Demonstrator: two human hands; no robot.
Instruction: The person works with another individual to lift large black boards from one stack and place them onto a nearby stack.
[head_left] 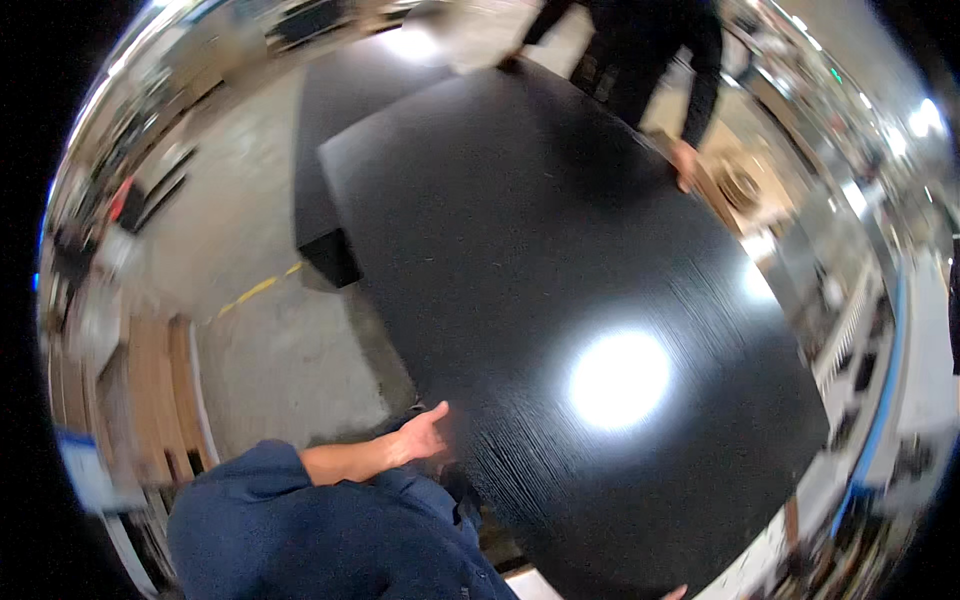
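A large black panel (470, 260) with a glossy, wood-grained surface stretches across the middle of the view, reflecting a bright light. My left hand (422, 436) grips its left edge, thumb up and the other fingers partly hidden at the rim. Of my right hand (676, 593), only a bit of finger shows, over the panel's near edge at the bottom of the view. At the far end a co-worker in dark clothes holds the same panel, one hand (685, 166) on the right edge and the other (511, 60) at the far left corner.
Beyond the panel's left side stands a long black stack or block (318, 200). Brown boards (150, 390) lie at the left, and a yellow line (258, 291) marks the grey floor. Cardboard with a coiled roll (738, 185) is behind the right edge. A blue strip (893, 370) runs along the right.
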